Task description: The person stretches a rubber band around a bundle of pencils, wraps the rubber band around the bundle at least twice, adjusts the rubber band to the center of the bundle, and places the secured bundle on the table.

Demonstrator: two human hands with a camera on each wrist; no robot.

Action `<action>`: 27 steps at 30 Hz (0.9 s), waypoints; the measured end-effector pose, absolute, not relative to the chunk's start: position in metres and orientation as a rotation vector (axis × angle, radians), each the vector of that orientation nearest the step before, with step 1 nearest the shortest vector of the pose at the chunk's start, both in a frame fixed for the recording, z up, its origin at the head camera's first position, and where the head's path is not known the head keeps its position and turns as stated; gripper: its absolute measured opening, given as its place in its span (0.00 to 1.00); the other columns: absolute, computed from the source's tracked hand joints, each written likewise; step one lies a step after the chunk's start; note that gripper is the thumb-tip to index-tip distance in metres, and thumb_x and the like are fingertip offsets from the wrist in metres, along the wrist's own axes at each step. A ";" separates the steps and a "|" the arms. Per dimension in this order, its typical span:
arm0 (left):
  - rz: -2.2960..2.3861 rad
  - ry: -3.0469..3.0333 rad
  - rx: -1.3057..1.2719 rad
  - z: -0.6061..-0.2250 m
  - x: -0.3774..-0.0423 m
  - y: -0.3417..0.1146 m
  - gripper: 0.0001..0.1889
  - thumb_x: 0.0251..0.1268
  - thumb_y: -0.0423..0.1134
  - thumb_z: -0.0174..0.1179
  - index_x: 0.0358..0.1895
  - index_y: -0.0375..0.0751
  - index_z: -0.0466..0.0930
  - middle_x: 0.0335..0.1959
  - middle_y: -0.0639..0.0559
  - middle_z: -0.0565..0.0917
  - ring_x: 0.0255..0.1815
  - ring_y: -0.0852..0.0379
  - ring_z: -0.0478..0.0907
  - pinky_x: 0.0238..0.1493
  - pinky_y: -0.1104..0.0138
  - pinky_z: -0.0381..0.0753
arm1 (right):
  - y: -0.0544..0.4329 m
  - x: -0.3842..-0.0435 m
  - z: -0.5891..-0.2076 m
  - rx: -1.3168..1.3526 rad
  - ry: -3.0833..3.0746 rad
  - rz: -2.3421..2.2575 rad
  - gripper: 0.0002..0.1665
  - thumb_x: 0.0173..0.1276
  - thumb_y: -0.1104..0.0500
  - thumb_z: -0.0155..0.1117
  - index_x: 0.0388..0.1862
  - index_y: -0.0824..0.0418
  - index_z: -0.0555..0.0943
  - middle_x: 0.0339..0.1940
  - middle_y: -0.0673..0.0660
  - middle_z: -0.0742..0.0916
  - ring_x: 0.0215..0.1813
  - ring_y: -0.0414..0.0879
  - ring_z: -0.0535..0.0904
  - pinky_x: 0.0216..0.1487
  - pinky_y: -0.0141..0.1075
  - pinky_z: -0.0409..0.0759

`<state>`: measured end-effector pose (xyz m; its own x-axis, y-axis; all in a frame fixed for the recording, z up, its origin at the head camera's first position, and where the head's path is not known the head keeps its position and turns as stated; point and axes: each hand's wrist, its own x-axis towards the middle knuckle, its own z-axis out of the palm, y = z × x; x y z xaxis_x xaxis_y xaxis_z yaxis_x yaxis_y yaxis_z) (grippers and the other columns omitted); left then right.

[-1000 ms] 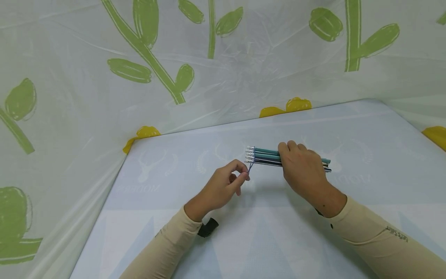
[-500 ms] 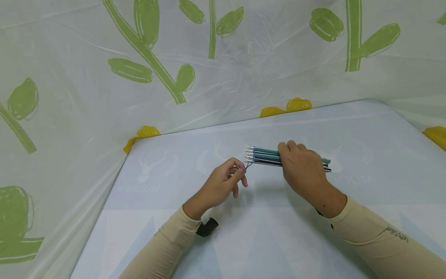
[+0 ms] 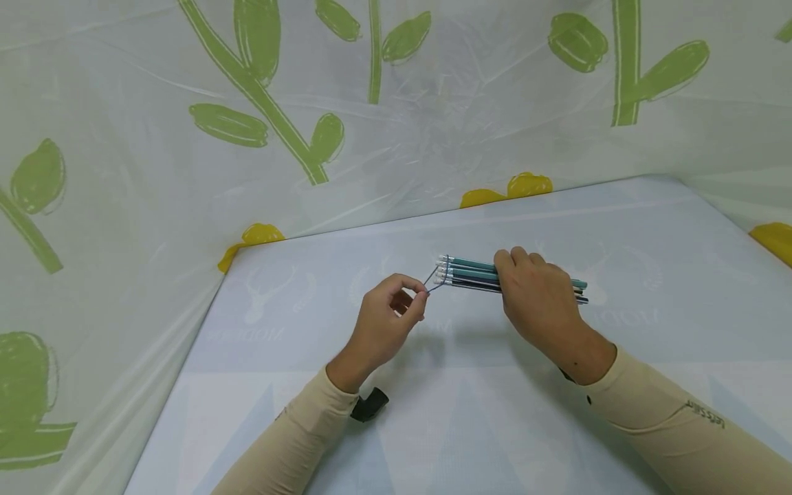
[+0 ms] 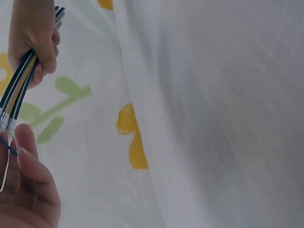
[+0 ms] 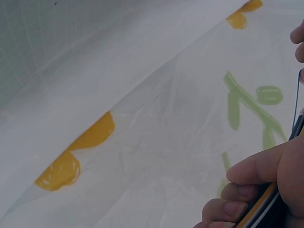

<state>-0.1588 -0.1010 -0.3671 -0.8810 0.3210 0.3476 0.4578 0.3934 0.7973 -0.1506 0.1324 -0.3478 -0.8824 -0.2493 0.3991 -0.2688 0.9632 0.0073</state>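
A bundle of several pencils (image 3: 473, 273), teal and dark, lies nearly level in the head view, its white eraser ends pointing left. My right hand (image 3: 537, 295) grips the bundle round its middle from above, and the other tips stick out beyond it. Round the eraser ends runs a thin blue rubber band (image 3: 447, 267). With thumb and forefinger my left hand (image 3: 386, 309) pinches a loop of this band, drawn out left of the erasers. In the right wrist view the band (image 5: 297, 102) shows as a taut line beside the pencils (image 5: 259, 209).
Below the hands is a table with a pale printed cover (image 3: 470, 426). Behind it hangs a whitish sheet (image 3: 445, 137) with green leaves and yellow flowers. A black device (image 3: 370, 404) sits at my left wrist.
My left hand has moved left and slightly up, stretching the band's loop from below the bundle to beyond the eraser ends. The right hand and pencils have hardly moved.
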 end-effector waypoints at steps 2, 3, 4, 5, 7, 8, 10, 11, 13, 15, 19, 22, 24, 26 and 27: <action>-1.525 -2.526 -0.703 -0.367 -0.159 -0.101 0.04 0.70 0.36 0.59 0.42 0.41 0.81 0.33 0.48 0.84 0.27 0.52 0.81 0.26 0.69 0.78 | 0.132 -0.151 -0.347 0.374 -2.704 0.071 0.14 0.61 0.66 0.72 0.37 0.66 0.74 0.27 0.59 0.78 0.26 0.50 0.73 0.23 0.38 0.76; -1.542 -2.545 -0.702 -0.368 -0.159 -0.101 0.04 0.71 0.36 0.59 0.43 0.41 0.81 0.34 0.48 0.84 0.28 0.50 0.82 0.26 0.70 0.77 | 0.132 -0.151 -0.347 0.378 -2.700 0.071 0.14 0.61 0.66 0.72 0.37 0.66 0.74 0.27 0.59 0.78 0.26 0.50 0.72 0.23 0.38 0.75; -1.560 -2.566 -0.701 -0.368 -0.159 -0.102 0.05 0.71 0.37 0.59 0.43 0.41 0.81 0.35 0.49 0.84 0.28 0.49 0.82 0.27 0.70 0.77 | 0.131 -0.151 -0.347 0.381 -2.695 0.072 0.14 0.61 0.66 0.72 0.37 0.66 0.74 0.26 0.59 0.78 0.25 0.50 0.72 0.22 0.38 0.75; -1.577 -2.586 -0.702 -0.368 -0.159 -0.102 0.06 0.72 0.37 0.59 0.44 0.40 0.81 0.35 0.49 0.84 0.29 0.48 0.83 0.27 0.70 0.77 | 0.131 -0.151 -0.348 0.385 -2.691 0.071 0.13 0.61 0.66 0.72 0.36 0.66 0.73 0.26 0.59 0.77 0.25 0.50 0.72 0.22 0.37 0.74; -1.612 -2.614 -0.707 -0.368 -0.160 -0.102 0.07 0.72 0.37 0.58 0.44 0.38 0.81 0.36 0.49 0.85 0.29 0.45 0.83 0.28 0.70 0.76 | 0.131 -0.150 -0.348 0.396 -2.680 0.073 0.14 0.61 0.66 0.72 0.36 0.66 0.74 0.26 0.59 0.77 0.25 0.49 0.72 0.22 0.37 0.74; -1.628 -2.624 -0.713 -0.368 -0.161 -0.102 0.07 0.73 0.37 0.58 0.45 0.37 0.81 0.37 0.49 0.86 0.30 0.44 0.84 0.29 0.70 0.76 | 0.130 -0.150 -0.348 0.402 -2.675 0.075 0.14 0.60 0.66 0.72 0.36 0.65 0.74 0.26 0.59 0.77 0.25 0.49 0.72 0.22 0.37 0.75; -1.647 -2.641 -0.727 -0.368 -0.161 -0.101 0.07 0.73 0.37 0.58 0.45 0.37 0.81 0.36 0.49 0.87 0.29 0.44 0.84 0.31 0.70 0.76 | 0.130 -0.149 -0.349 0.410 -2.665 0.078 0.14 0.60 0.67 0.72 0.36 0.65 0.74 0.26 0.58 0.77 0.24 0.49 0.72 0.22 0.37 0.74; -1.652 -2.649 -0.735 -0.368 -0.161 -0.101 0.07 0.73 0.37 0.58 0.44 0.38 0.81 0.36 0.49 0.88 0.29 0.44 0.84 0.31 0.70 0.76 | 0.130 -0.149 -0.349 0.413 -2.662 0.080 0.14 0.60 0.67 0.72 0.36 0.65 0.74 0.25 0.58 0.77 0.24 0.49 0.71 0.21 0.37 0.74; -1.656 -2.663 -0.751 -0.368 -0.161 -0.101 0.05 0.72 0.36 0.58 0.43 0.40 0.81 0.36 0.49 0.89 0.28 0.46 0.85 0.32 0.69 0.78 | 0.129 -0.149 -0.349 0.416 -2.656 0.082 0.13 0.60 0.67 0.72 0.35 0.65 0.74 0.25 0.58 0.76 0.24 0.48 0.71 0.20 0.36 0.72; -1.639 -2.673 -0.768 -0.367 -0.160 -0.100 0.04 0.71 0.36 0.58 0.42 0.42 0.82 0.37 0.50 0.89 0.28 0.49 0.85 0.32 0.69 0.80 | 0.129 -0.149 -0.350 0.415 -2.655 0.082 0.13 0.61 0.67 0.72 0.35 0.65 0.73 0.25 0.57 0.76 0.24 0.48 0.70 0.20 0.36 0.71; -1.575 -2.668 -0.829 -0.368 -0.157 -0.097 0.03 0.71 0.35 0.58 0.41 0.44 0.82 0.38 0.48 0.90 0.28 0.51 0.86 0.31 0.69 0.81 | 0.129 -0.149 -0.350 0.411 -2.661 0.073 0.13 0.61 0.67 0.72 0.35 0.65 0.74 0.25 0.58 0.77 0.24 0.48 0.71 0.20 0.36 0.72; -1.465 -2.652 -0.897 -0.368 -0.153 -0.095 0.03 0.70 0.36 0.60 0.42 0.44 0.82 0.37 0.48 0.90 0.28 0.53 0.86 0.31 0.71 0.81 | 0.129 -0.150 -0.350 0.411 -2.667 0.068 0.13 0.60 0.67 0.72 0.36 0.66 0.74 0.26 0.58 0.77 0.24 0.49 0.72 0.21 0.37 0.74; -1.346 -2.631 -0.933 -0.367 -0.150 -0.094 0.03 0.70 0.37 0.61 0.42 0.45 0.82 0.35 0.51 0.89 0.28 0.57 0.86 0.32 0.73 0.82 | 0.129 -0.150 -0.350 0.411 -2.670 0.065 0.14 0.60 0.66 0.72 0.37 0.66 0.74 0.26 0.59 0.78 0.25 0.49 0.72 0.21 0.37 0.74; -1.239 -2.604 -0.955 -0.366 -0.148 -0.093 0.03 0.70 0.38 0.62 0.42 0.45 0.82 0.34 0.54 0.89 0.29 0.61 0.85 0.33 0.74 0.82 | 0.129 -0.150 -0.351 0.412 -2.671 0.063 0.13 0.61 0.66 0.72 0.37 0.66 0.74 0.26 0.59 0.77 0.25 0.49 0.72 0.21 0.37 0.74; -1.200 -2.585 -0.960 -0.366 -0.147 -0.092 0.03 0.69 0.38 0.62 0.42 0.45 0.83 0.34 0.55 0.89 0.29 0.63 0.84 0.34 0.75 0.82 | 0.129 -0.151 -0.351 0.412 -2.670 0.065 0.13 0.61 0.66 0.72 0.37 0.66 0.74 0.26 0.58 0.77 0.24 0.49 0.71 0.21 0.37 0.74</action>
<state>-0.1472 -0.0924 -0.3661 -0.7880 0.4932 0.3685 0.5998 0.4802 0.6400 -0.1505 0.1293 -0.3508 -0.8609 -0.2766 0.4269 -0.2971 0.9546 0.0194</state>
